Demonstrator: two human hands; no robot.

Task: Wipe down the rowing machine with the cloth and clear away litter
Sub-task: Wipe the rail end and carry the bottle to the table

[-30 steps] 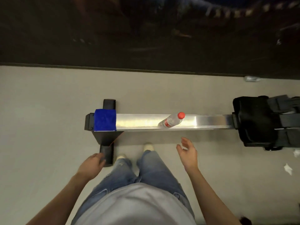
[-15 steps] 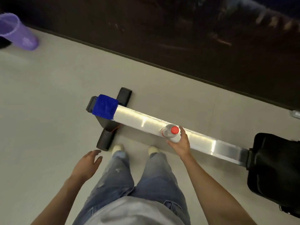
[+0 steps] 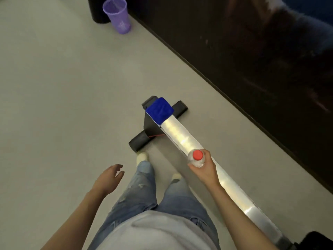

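The rowing machine's silver rail [image 3: 182,136] runs diagonally from the middle of the floor toward the lower right. A folded blue cloth [image 3: 159,110] lies draped over the rail's far end, above the black foot bar [image 3: 139,142]. My right hand [image 3: 205,168] grips a clear plastic bottle with a red cap [image 3: 197,156], held upright just above the rail. My left hand [image 3: 110,178] hangs open over the floor to the left of my legs, holding nothing.
A purple mesh bin [image 3: 118,15] stands on the floor at the far upper left, beside a dark wall base [image 3: 234,78] running diagonally along the right. The machine's black seat [image 3: 317,239] shows at the bottom right corner. Pale floor spreads to the left.
My right hand reached to the rail, closed on the bottle and lifted it upright. My view has swung left, bringing the purple bin into sight.
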